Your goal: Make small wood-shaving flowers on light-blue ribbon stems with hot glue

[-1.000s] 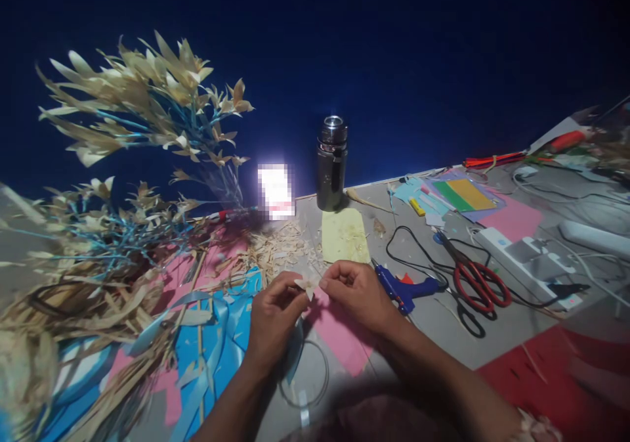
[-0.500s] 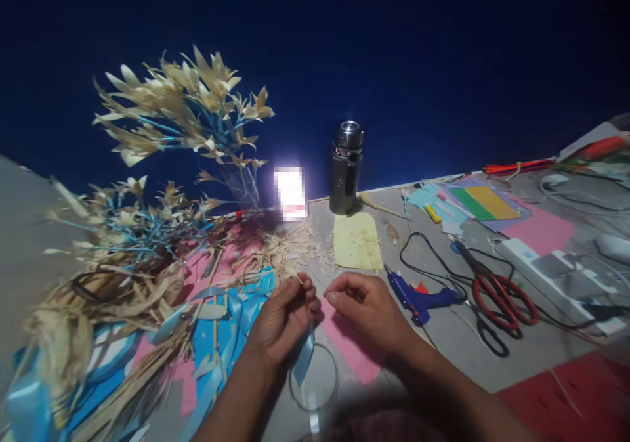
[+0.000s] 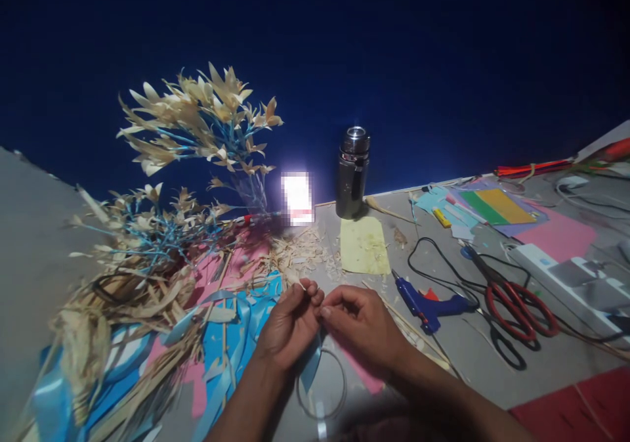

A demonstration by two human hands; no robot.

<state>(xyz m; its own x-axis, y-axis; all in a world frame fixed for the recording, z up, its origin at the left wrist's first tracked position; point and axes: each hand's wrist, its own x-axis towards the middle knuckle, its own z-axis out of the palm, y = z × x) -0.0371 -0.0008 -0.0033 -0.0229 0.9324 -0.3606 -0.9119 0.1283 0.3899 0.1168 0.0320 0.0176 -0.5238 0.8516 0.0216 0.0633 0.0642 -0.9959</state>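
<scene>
My left hand (image 3: 290,327) is closed palm up over the table, thumb pressed to the forefinger on a small pale sliver (image 3: 304,287). My right hand (image 3: 361,320) is pinched, its thumb and fingertips meeting the left fingers. What sits in that pinch is too small to make out. A light blue ribbon (image 3: 310,363) hangs below the left hand; its upper end is hidden. Under the hands lie a thin wire-like ring (image 3: 339,396) and a pink sheet (image 3: 364,370).
Left stand dried-husk flowers on blue stems (image 3: 197,123), beside husk strips (image 3: 81,337). A steel flask (image 3: 352,179) stands behind a yellow sheet (image 3: 364,245). To the right lie a blue glue gun (image 3: 433,307), red-handled scissors (image 3: 512,307) and a white power strip (image 3: 556,278).
My right hand has come left to the left hand, closing the gap between them. The whole view has shifted slightly, so things appear farther right and a little lower.
</scene>
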